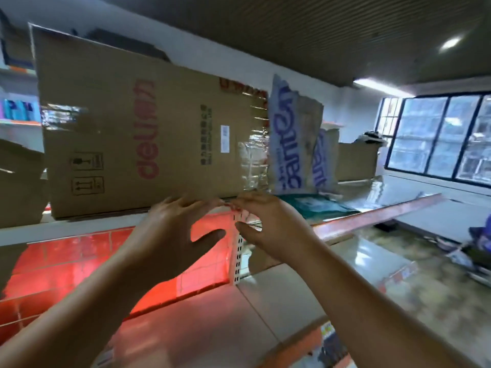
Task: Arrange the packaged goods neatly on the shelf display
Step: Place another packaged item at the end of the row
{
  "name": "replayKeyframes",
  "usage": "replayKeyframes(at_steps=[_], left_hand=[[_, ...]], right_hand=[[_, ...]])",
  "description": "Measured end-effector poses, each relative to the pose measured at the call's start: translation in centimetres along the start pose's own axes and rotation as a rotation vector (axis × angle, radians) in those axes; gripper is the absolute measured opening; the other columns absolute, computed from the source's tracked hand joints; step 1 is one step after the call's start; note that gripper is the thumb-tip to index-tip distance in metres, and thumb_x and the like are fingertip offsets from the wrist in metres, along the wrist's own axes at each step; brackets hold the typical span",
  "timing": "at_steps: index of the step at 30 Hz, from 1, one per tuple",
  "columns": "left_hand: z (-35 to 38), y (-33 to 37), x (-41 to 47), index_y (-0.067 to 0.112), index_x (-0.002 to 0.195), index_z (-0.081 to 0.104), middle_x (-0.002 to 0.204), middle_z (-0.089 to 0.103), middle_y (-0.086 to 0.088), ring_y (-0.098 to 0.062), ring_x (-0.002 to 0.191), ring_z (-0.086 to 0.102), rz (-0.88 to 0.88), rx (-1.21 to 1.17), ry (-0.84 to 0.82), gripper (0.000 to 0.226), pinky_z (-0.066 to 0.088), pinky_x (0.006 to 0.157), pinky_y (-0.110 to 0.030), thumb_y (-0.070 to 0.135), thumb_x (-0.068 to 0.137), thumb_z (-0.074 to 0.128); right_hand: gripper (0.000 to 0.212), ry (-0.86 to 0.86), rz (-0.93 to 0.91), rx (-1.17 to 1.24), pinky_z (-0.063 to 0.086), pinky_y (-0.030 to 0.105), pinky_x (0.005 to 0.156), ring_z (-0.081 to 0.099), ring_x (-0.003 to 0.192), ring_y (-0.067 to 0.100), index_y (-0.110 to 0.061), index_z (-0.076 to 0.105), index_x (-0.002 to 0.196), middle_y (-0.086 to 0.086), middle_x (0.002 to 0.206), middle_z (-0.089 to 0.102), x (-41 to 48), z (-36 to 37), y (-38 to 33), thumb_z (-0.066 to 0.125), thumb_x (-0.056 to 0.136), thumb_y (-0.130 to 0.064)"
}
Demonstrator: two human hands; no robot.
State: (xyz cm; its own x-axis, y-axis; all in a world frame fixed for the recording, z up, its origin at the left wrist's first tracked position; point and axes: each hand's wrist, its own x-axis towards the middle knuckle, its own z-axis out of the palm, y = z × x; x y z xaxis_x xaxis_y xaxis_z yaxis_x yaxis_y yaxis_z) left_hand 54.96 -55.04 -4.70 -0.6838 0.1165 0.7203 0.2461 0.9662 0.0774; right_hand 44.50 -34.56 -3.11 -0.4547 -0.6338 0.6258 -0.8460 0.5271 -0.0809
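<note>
A large brown cardboard box (138,128) with red lettering stands on the white top shelf (66,229). Right of it leans a torn carton (295,139) with blue lettering. My left hand (172,229) is raised in front of the box's lower right corner, fingers spread, holding nothing. My right hand (268,224) is just beside it, fingers loosely bent near the perforated white shelf upright (237,258). Whether either hand touches the box is unclear. Red-lit shelf space (79,261) lies below.
Another brown box (18,181) sits at the far left. Further cartons (356,160) stand behind to the right, near a large window (438,136). A long reddish board (380,216) juts out right. Glossy floor and clutter (475,248) lie at lower right.
</note>
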Motion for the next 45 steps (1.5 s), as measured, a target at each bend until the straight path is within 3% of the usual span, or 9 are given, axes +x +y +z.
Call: replayKeyframes(at_steps=[3, 8, 12, 18, 21, 31, 39, 42, 45], left_hand=[[1.3, 4.5, 2.9, 0.031, 0.133, 0.063, 0.126, 0.07, 0.004, -0.021, 0.114, 0.065, 0.03, -0.05, -0.01, 0.057, 0.053, 0.092, -0.035, 0.062, 0.086, 0.052], [4.2, 13.1, 7.3, 0.031, 0.135, 0.064, 0.118, 0.071, 0.008, -0.008, 0.1, 0.065, 0.084, -0.11, -0.027, 0.053, 0.048, 0.081, -0.02, 0.054, 0.087, 0.068], [6.3, 19.2, 11.3, 0.037, 0.135, 0.059, 0.123, 0.067, 0.017, -0.006, 0.108, 0.061, 0.13, -0.073, -0.054, 0.05, 0.054, 0.088, -0.028, 0.052, 0.088, 0.068], [8.9, 24.9, 16.3, 0.04, 0.138, 0.056, 0.129, 0.063, 0.016, -0.006, 0.107, 0.06, 0.027, -0.052, -0.145, 0.05, 0.052, 0.081, -0.022, 0.052, 0.091, 0.067], [10.5, 25.9, 18.2, 0.04, 0.142, 0.053, 0.132, 0.061, 0.014, -0.002, 0.103, 0.054, 0.001, -0.034, -0.191, 0.055, 0.045, 0.075, -0.015, 0.056, 0.092, 0.065], [17.2, 25.5, 22.6, 0.041, 0.142, 0.051, 0.135, 0.058, 0.018, -0.002, 0.107, 0.05, -0.063, -0.035, -0.231, 0.053, 0.043, 0.077, -0.014, 0.054, 0.092, 0.065], [22.7, 22.0, 29.7, 0.044, 0.138, 0.05, 0.128, 0.059, 0.014, -0.006, 0.093, 0.058, -0.175, -0.035, -0.324, 0.052, 0.051, 0.075, -0.023, 0.059, 0.09, 0.064], [24.3, 20.7, 32.6, 0.047, 0.137, 0.05, 0.133, 0.058, 0.013, -0.007, 0.1, 0.059, -0.19, -0.006, -0.347, 0.056, 0.056, 0.082, -0.033, 0.066, 0.085, 0.06], [25.0, 20.2, 34.6, 0.044, 0.138, 0.053, 0.137, 0.057, 0.011, -0.007, 0.107, 0.054, -0.178, 0.045, -0.354, 0.053, 0.05, 0.083, -0.029, 0.062, 0.088, 0.06]], right_hand=[[0.046, 0.03, 0.065, -0.009, 0.039, 0.019, 0.105, 0.051, 0.125, 0.004, -0.029, 0.06, 0.136, -0.011, 0.139, 0.058, -2.6, -4.2, 3.0, 0.064, 0.091, -0.035], [0.047, 0.08, 0.138, -0.076, 0.037, 0.021, 0.105, 0.049, 0.129, 0.006, -0.028, 0.057, 0.139, -0.009, 0.142, 0.056, -7.9, -11.2, 9.9, 0.064, 0.093, -0.036], [0.047, 0.088, 0.186, -0.123, 0.04, 0.028, 0.11, 0.049, 0.132, 0.007, -0.028, 0.059, 0.138, -0.009, 0.144, 0.055, -11.7, -16.4, 16.0, 0.062, 0.093, -0.038], [0.045, 0.074, 0.247, -0.152, 0.032, 0.019, 0.105, 0.048, 0.133, 0.008, -0.029, 0.059, 0.139, -0.008, 0.146, 0.053, -15.6, -22.1, 22.8, 0.06, 0.094, -0.037], [0.045, 0.045, 0.262, -0.17, 0.035, 0.022, 0.106, 0.048, 0.133, 0.009, -0.031, 0.058, 0.14, -0.009, 0.147, 0.052, -16.5, -23.3, 25.0, 0.06, 0.095, -0.038], [0.045, -0.032, 0.243, -0.188, 0.028, 0.014, 0.104, 0.043, 0.137, 0.006, -0.029, 0.057, 0.14, -0.01, 0.15, 0.049, -15.5, -21.7, 32.0, 0.059, 0.096, -0.034], [0.044, -0.1, 0.168, -0.184, 0.033, 0.017, 0.098, 0.05, 0.129, 0.011, -0.027, 0.06, 0.137, -0.009, 0.143, 0.055, -9.5, -17.6, 38.3, 0.061, 0.093, -0.028], [0.042, -0.113, 0.161, -0.161, 0.036, 0.019, 0.092, 0.055, 0.123, 0.013, -0.031, 0.062, 0.133, -0.01, 0.138, 0.06, -6.5, -16.1, 40.9, 0.062, 0.091, -0.026], [0.039, -0.123, 0.131, -0.168, 0.044, 0.025, 0.095, 0.059, 0.117, 0.013, -0.029, 0.066, 0.128, -0.012, 0.132, 0.063, -3.7, -14.5, 43.0, 0.063, 0.09, -0.026]])
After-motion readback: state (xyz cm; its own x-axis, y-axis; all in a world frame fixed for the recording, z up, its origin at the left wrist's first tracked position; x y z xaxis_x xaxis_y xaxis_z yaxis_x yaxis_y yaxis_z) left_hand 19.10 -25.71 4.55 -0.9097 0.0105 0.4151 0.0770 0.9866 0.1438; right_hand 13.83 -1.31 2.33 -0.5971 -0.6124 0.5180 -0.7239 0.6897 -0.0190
